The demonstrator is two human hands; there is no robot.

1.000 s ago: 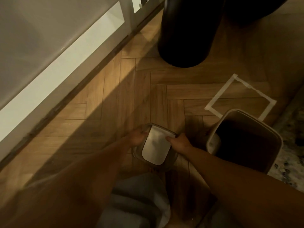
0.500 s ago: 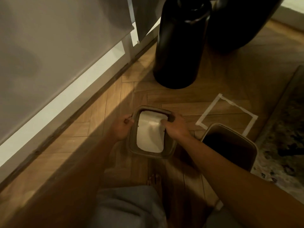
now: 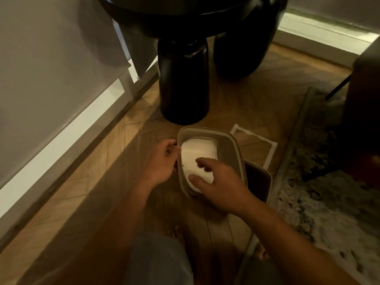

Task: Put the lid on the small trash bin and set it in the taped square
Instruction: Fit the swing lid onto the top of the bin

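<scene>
Dim wood herringbone floor (image 3: 115, 182) is what I'm looking down at from the head view, the only view I've got, with a black table leg (image 3: 183, 83) straight ahead and a patterned rug (image 3: 320, 202) off to my right. I've got the lid (image 3: 207, 159) up in both hands: left hand (image 3: 162, 161) pinching the left rim with fingers curled on it, right hand (image 3: 218, 182) spread across the near right side, thumb and index resting on the white swing flap in the middle. So both hands are holding the lid, the right fairly wide and flat rather than clamped.

The small trash bin (image 3: 259, 182) sits open on the floor just beside and partly under the lid, at the rug's edge. The taped square (image 3: 271, 149) is right behind it, and the bin looks like it's touching or overlapping the near tape line, but the lid hides that bit so I'm not sure.

Step-wise I'd say I'm mid-carry, lid not on yet. Next I need to shift it right, line its rim up with the bin's mouth, and press down evenly, then slide the bin forward into the tape.

No brand or writing I can read on anything, too dark and soft.
</scene>
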